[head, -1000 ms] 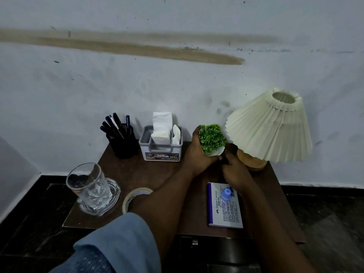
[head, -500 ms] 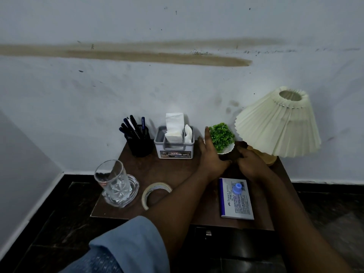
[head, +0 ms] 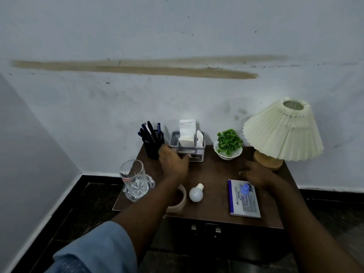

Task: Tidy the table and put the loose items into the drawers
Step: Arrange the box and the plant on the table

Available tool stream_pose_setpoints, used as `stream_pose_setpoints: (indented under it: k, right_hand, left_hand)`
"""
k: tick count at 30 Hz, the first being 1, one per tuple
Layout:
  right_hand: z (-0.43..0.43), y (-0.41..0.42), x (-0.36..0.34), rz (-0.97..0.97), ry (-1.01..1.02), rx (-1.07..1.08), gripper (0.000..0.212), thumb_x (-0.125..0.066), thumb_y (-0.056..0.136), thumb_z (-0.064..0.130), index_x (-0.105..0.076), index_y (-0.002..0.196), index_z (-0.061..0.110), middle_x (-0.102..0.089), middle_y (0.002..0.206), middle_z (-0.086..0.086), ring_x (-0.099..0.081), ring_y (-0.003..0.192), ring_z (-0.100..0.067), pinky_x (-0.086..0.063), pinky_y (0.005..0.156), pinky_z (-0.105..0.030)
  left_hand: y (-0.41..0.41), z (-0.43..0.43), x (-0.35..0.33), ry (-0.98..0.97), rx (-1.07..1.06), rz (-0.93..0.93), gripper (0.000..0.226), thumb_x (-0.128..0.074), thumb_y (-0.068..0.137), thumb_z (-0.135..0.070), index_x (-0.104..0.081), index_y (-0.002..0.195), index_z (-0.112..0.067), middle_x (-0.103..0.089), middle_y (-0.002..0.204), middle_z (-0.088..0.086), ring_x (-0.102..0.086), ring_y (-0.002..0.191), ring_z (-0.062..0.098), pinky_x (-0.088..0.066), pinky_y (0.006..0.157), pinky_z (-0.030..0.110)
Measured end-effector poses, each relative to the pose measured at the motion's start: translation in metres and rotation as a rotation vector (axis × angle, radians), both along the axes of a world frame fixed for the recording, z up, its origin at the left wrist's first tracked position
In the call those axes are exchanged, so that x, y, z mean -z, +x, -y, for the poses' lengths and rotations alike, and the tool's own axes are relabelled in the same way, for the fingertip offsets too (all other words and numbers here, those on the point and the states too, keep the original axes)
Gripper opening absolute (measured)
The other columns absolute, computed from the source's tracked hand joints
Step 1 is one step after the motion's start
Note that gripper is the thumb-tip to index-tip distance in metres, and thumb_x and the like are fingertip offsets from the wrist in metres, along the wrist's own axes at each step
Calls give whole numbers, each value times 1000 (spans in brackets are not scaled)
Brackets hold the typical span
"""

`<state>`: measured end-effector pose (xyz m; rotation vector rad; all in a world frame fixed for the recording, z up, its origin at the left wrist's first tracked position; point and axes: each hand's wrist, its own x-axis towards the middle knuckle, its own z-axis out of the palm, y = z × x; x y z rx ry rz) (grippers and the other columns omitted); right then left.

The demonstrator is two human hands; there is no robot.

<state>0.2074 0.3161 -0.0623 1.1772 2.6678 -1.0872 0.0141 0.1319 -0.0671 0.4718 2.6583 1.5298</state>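
Observation:
A small brown table (head: 214,172) carries the loose items. A white light bulb (head: 196,194) lies near the front, beside a roll of tape (head: 179,201) partly hidden by my left forearm. A white and blue box (head: 245,203) with a blue cap (head: 245,189) on it lies at the front right. My left hand (head: 173,163) is blurred, fingers apart, at the front of the grey tissue holder (head: 187,143). My right hand (head: 256,175) rests flat and holds nothing, between the box and the lamp base (head: 267,160).
A black pen cup (head: 153,143) stands at the back left and a small green plant (head: 229,144) in a white pot at the back, beside the pleated lamp (head: 283,131). A drinking glass (head: 134,176) stands at the left edge. Two drawer handles (head: 205,229) show below the front edge.
My left hand let go of the plant, which now stands by the lamp, and moved left to the tissue holder. My right hand drew back. The bulb has come into sight.

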Motion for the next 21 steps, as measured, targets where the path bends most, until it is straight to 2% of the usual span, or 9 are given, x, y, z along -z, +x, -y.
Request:
stream_pose_setpoints:
  k: [2,4,6,8,9,11,13,15,21]
  right_hand:
    - [-3,-1,1,9,24,8,25,-60,98,18,-63,107,-4,-66,110,-21,-65,97,-31,-52,92,-49]
    - [-5,-4,2,35,50,0,30,-56,101,16,-62,113,-11,-64,118,-25,-63,105,-36,-50,94,-46]
    - [-6,-6,3,77,43,25,37,-55,102,16,-56,130,-7,-60,130,-24,-59,120,-40,-46,100,-44]
    - [-6,-8,4,85,28,51,40,-55,101,18,-53,137,0,-60,133,-23,-57,124,-40,-46,101,-43]
    - [-7,-10,5,82,16,43,36,-55,101,18,-57,132,0,-61,131,-22,-59,121,-40,-47,100,-43]
    - [-8,-12,6,94,18,-8,21,-56,102,20,-66,108,3,-64,119,-17,-64,107,-32,-50,91,-41]
    - [-7,-13,4,75,7,-14,16,-59,100,22,-64,88,13,-66,101,-10,-66,90,-23,-52,80,-39]
    - [-6,-14,4,55,-8,-7,12,-63,97,24,-62,86,19,-68,92,-5,-67,84,-19,-53,76,-37]
    - [-2,-14,2,30,-74,38,7,-65,97,23,-64,99,16,-72,98,-10,-70,92,-25,-57,89,-46]
  left_hand:
    - [-19,7,13,39,47,105,112,-95,71,-18,-24,156,1,-37,156,21,-38,146,36,-33,121,43]
    - [-28,8,25,71,87,148,117,-97,67,-17,-23,157,-2,-43,156,18,-43,145,33,-36,121,44]
    - [-34,4,34,83,123,134,104,-96,67,-17,-34,151,-6,-57,146,13,-55,135,30,-46,113,43]
    - [-36,-1,36,69,159,113,88,-94,71,-17,-45,144,-10,-64,139,9,-61,127,27,-48,106,35]
    - [-38,-3,37,54,169,111,83,-93,73,-19,-48,142,-11,-65,137,8,-62,126,28,-48,103,32]
    - [-43,-6,37,6,169,106,75,-91,77,-22,-51,139,-10,-66,137,10,-62,126,30,-49,103,34]
    - [-48,-8,38,-31,174,111,69,-89,80,-23,-53,137,-9,-66,137,12,-61,127,33,-50,104,39]
    - [-50,-9,38,-56,182,116,66,-87,81,-23,-54,136,-9,-66,137,13,-61,128,33,-50,104,39]
    - [-49,-5,32,-59,145,87,60,-83,82,-17,-52,131,-2,-62,133,20,-60,122,38,-52,102,45]
